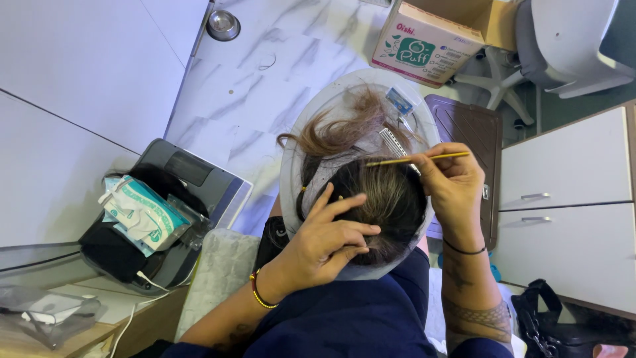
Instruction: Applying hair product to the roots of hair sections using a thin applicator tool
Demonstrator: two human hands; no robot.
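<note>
Hands [324,242] parting hair [387,199], yellow stick [417,158]

White marble floor [265,99], white drawers [563,199], perhaps a chair [570,40]

- A white marble-patterned tiled floor [265,99] runs beneath the scene.
- A small round steel bowl [222,24] sits on it near the wall.
- An open cardboard carton [430,40] with pink and green printing stands at the top.
- The white star base of a swivel chair [493,83] rests beside the carton.
- A black handbag [550,325] lies by the white drawer unit [570,205].
</note>
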